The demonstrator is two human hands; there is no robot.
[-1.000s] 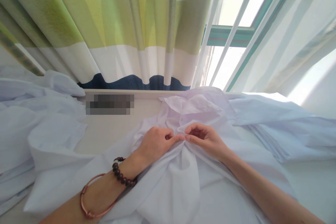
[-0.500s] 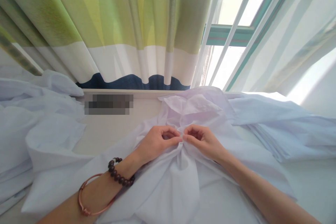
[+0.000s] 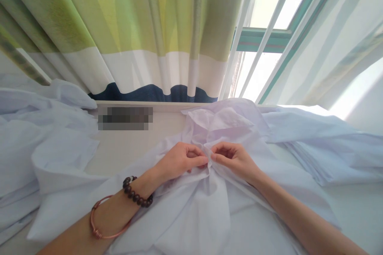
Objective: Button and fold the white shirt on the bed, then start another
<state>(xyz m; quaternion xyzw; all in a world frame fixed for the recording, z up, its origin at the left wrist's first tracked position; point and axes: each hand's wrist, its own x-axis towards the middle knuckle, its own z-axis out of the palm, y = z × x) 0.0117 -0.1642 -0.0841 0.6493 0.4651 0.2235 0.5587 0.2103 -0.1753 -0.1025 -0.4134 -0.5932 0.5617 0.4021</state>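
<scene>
A white collared shirt lies spread in front of me, its collar towards the window. My left hand pinches one front edge of it between thumb and fingers. Close by on the right, my right hand pinches the other front edge. The fingertips of both hands are a small gap apart, and the cloth between them is drawn up into folds. Any button there is too small or hidden to make out. Dark beads and a copper-coloured bangle circle my left wrist and forearm.
On the left is a heap of white garments. Folded white cloth lies on the right. A blurred-out dark patch sits on the pale surface. Behind hang a green, white and blue curtain and white bars before a window.
My two hands have drawn slightly apart at the fingertips, and the cloth edge between them shows more. Both still pinch the shirt. The view has shifted slightly.
</scene>
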